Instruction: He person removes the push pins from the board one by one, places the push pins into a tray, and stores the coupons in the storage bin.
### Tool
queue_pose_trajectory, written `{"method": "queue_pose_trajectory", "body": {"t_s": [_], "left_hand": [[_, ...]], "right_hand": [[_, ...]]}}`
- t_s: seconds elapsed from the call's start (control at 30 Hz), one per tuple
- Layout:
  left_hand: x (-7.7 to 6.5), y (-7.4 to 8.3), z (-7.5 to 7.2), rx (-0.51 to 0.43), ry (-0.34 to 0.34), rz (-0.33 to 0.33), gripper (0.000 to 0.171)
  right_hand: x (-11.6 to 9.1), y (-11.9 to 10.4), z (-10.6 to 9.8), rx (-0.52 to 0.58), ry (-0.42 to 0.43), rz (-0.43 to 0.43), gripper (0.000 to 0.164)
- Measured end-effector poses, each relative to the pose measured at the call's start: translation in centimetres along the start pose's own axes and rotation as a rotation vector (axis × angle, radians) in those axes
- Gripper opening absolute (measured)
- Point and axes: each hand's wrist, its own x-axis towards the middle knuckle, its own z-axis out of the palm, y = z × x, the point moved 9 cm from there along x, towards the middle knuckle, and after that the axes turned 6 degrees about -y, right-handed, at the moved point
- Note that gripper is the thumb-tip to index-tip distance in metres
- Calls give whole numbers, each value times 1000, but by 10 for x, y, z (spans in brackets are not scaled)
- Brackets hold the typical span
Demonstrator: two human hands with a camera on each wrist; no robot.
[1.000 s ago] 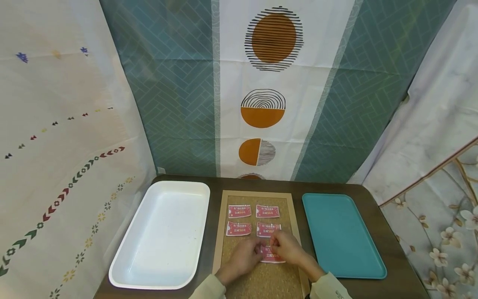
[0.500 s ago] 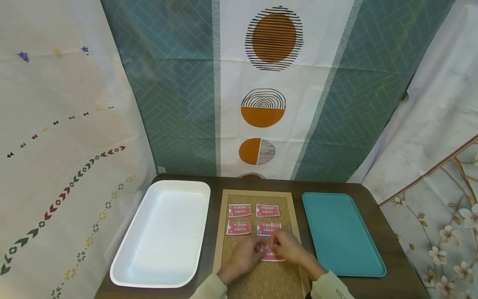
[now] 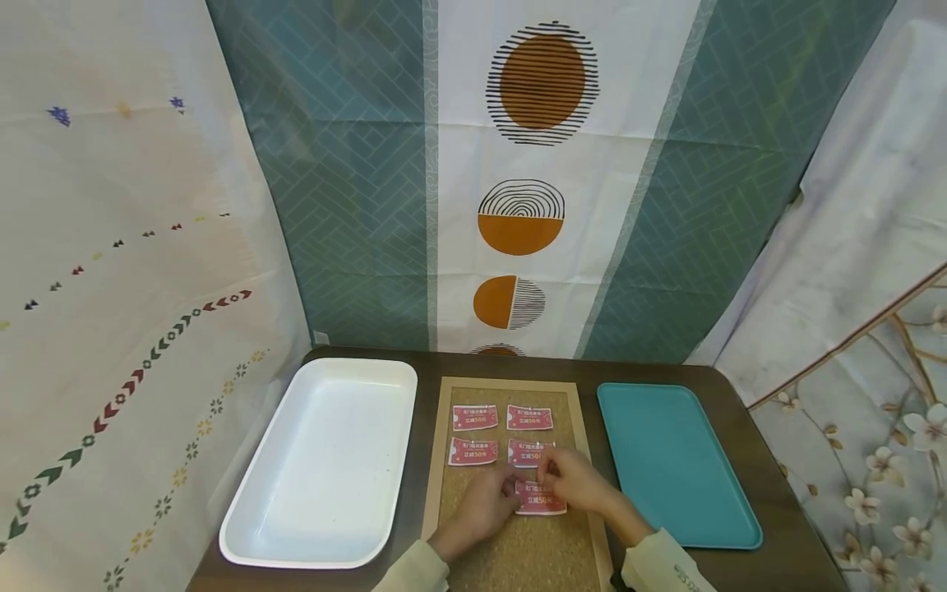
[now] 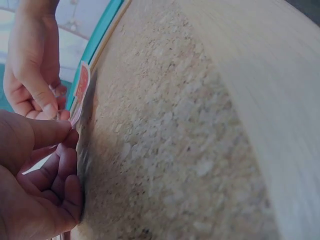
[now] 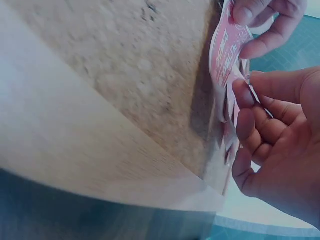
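Right grip's edged up, baring more coupon, pinching maybe a clear pin; left grip's pinching the coupon, so still hands-on imo.

This is a small curtained-off workspace, laid out like a booth around one dark brown wooden table. Cloth forms its walls: a teal-green hanging with a white middle band and orange circles at the back, a cream cloth with rows of small coloured motifs on the left, and a white cloth printed with blossoming branches on the right. A white rectangular tray, a wood-framed corkboard and a teal rectangular tray stand side by side. Whether home or studio, I cannot tell.
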Motion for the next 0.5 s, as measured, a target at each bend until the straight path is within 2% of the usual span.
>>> {"method": "queue_pose_trajectory", "body": {"t_s": [0.27, 0.5], "left_hand": [[-6, 8, -12, -28, -2, 21, 25], [-9, 7, -26, 3, 8, 15, 26]], "right_hand": [[-1, -6, -12, 37, 1, -43, 15], [-7, -10, -26, -2, 80, -117, 6]]}}
